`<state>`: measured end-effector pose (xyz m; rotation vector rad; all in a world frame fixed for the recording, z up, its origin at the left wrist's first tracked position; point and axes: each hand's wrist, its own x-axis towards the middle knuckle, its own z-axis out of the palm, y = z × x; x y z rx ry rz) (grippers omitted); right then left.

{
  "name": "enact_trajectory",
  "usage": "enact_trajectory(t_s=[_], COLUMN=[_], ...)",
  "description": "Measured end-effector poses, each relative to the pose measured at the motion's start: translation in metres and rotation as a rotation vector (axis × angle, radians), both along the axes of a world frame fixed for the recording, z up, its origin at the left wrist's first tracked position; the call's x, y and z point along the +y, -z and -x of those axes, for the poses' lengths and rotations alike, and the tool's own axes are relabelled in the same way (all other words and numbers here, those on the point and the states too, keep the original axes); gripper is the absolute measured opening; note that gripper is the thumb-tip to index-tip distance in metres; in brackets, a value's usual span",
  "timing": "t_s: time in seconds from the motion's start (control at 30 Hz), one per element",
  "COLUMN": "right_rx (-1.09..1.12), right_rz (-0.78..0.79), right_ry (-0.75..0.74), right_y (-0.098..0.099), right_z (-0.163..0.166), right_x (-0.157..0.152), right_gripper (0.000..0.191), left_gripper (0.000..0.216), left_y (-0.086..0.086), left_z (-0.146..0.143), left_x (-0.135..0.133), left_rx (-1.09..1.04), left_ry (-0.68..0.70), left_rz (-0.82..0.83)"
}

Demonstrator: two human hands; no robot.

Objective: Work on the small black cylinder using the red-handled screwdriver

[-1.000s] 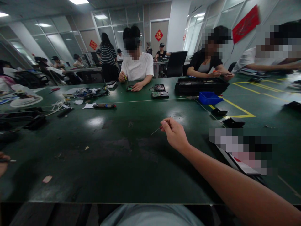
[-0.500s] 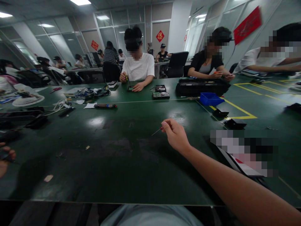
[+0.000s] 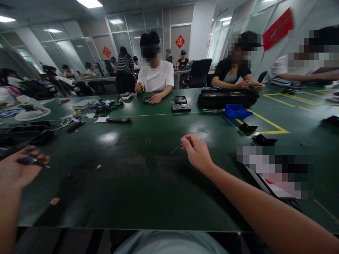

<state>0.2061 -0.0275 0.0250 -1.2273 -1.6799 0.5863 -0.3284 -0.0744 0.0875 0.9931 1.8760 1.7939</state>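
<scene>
My right hand (image 3: 197,151) is closed around the red handle of a screwdriver (image 3: 176,149), above the middle of the green table. Its thin metal shaft points down and left, clear of any object. At the far left, my left hand (image 3: 19,169) is turned partly palm up. A dark-handled tool with a short, thin metal tip (image 3: 30,159), like a screwdriver, lies in its curled fingers. The tip points right. Scraps, including a small pale piece (image 3: 54,201), lie on the table near this hand.
A blue bin (image 3: 237,112), black brackets (image 3: 264,139) and a blurred-out flat item (image 3: 275,173) are on the right. Hard drives (image 3: 181,107) and a brown-grey cylindrical tool (image 3: 119,120) lie farther back. Co-workers sit opposite; one (image 3: 155,76) handles a green circuit board.
My left hand has come further into view from the left edge, moving right and slightly up with its tool. My right hand has hardly moved.
</scene>
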Motion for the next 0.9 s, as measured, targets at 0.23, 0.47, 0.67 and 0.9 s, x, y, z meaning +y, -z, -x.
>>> enact_trajectory(t_s=[0.23,0.47,0.67,0.9], right_rx=[0.001,-0.001,-0.004,-0.011], right_rz=[-0.003,0.000,-0.013,-0.013], right_ry=[0.010,-0.001,0.001,0.007], right_y=[-0.001,-0.003,0.000,-0.001], right_z=[0.000,-0.001,-0.003,-0.003], right_x=[0.000,0.000,0.001,0.000], right_gripper=[0.023,0.024,0.024,0.024], left_gripper=[0.018,0.025,0.031,0.036], left_y=[-0.020,-0.024,-0.021,-0.002], left_z=[-0.091,-0.177,-0.244,-0.309], left_x=[0.024,0.052,0.061,0.056], left_rx=[-0.421,-0.514,-0.521,-0.389], left_ry=[0.263,0.493,0.773,0.967], left_rz=[-0.046,0.004,-0.012,0.082])
